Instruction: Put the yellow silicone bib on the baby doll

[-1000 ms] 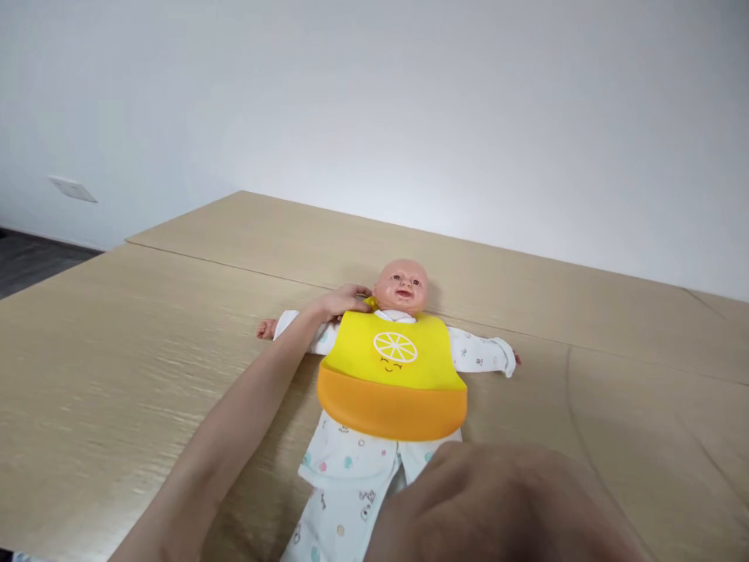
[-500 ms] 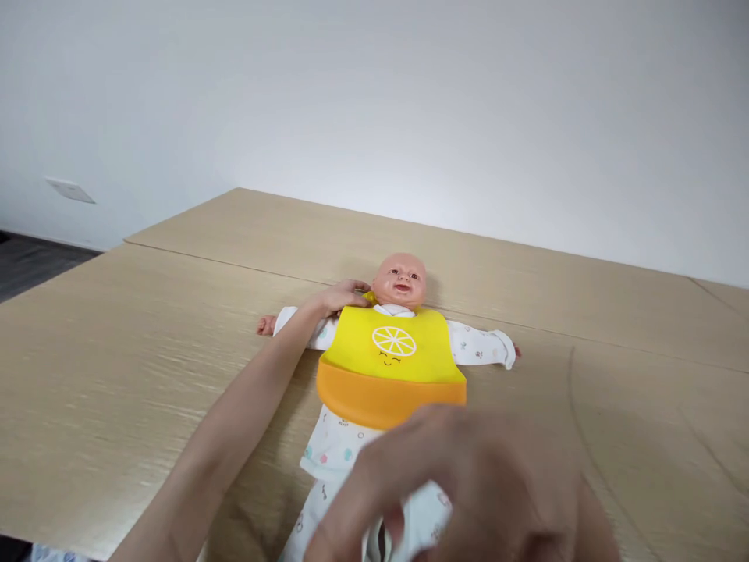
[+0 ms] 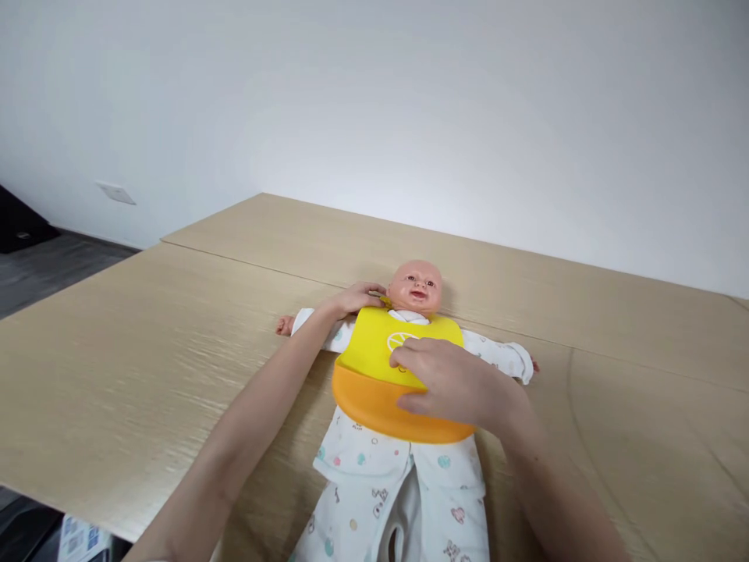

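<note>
A baby doll [image 3: 417, 287] in white patterned clothes lies on its back on the wooden table [image 3: 140, 351], arms spread. A yellow bib [image 3: 374, 351] with an orange pocket covers its chest. My left hand [image 3: 356, 299] is at the doll's neck on the left side, fingers closed on the bib's neck strap. My right hand [image 3: 450, 382] rests on the front of the bib, fingers curved over its yellow part and thumb on the orange pocket.
The table is made of light wood panels and runs to a white wall [image 3: 409, 117] behind. Its near edge shows at the lower left, with dark floor [image 3: 52, 265] beyond the far left. A wall socket plate [image 3: 115, 192] sits low on the wall.
My right hand moved from close under the camera forward onto the bib. My left hand stayed at the doll's neck. The view shifted slightly left.
</note>
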Demonstrator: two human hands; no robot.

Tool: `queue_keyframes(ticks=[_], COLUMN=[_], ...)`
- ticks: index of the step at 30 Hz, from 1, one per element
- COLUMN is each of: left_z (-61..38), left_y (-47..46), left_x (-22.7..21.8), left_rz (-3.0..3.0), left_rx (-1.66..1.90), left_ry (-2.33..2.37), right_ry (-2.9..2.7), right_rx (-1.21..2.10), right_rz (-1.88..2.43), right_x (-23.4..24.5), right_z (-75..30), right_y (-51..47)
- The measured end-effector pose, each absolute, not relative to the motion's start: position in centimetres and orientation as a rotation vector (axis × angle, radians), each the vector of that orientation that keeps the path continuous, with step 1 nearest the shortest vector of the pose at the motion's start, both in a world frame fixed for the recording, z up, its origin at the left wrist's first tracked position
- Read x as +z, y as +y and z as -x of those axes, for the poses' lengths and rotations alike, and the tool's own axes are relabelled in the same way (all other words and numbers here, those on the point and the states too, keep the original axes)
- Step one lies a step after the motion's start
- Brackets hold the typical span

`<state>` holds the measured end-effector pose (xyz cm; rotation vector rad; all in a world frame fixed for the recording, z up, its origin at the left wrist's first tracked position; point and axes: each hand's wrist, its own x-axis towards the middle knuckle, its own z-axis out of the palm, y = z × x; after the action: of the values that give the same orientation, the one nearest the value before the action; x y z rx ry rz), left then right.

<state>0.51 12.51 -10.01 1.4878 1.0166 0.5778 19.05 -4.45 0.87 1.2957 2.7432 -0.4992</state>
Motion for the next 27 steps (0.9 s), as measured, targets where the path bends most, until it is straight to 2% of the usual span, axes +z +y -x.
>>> queue_keyframes(ticks=[3, 7, 13, 20, 27], left_z=[-0.5, -0.6, -0.8, -0.9, -0.4], left_y=[12.5, 12.6, 12.5, 12.4, 12.8], left_x=[-9.8, -9.9, -10.0, -9.6, -9.9], left_rz=[-1.512, -1.481, -1.447, -1.413, -1.435], left_rx=[0.575, 0.573, 0.599, 0.629, 0.605], left_ry=[0.969, 0.949, 1.02, 1.049, 1.004], right_ry=[2.643, 2.721, 2.942, 3.077, 2.846], right_rx=[-0.475, -0.52, -0.132, -0.044, -0.265], right_rz=[-1.317, -1.13, -1.085, -0.987, -0.966], right_x=[1.3, 1.0, -1.7, -2.8, -0.8], right_z=[-18.5, -17.8, -16.8, -15.5, -15.5], right_y=[-4.9, -5.9, -7.0, -6.7, -6.3])
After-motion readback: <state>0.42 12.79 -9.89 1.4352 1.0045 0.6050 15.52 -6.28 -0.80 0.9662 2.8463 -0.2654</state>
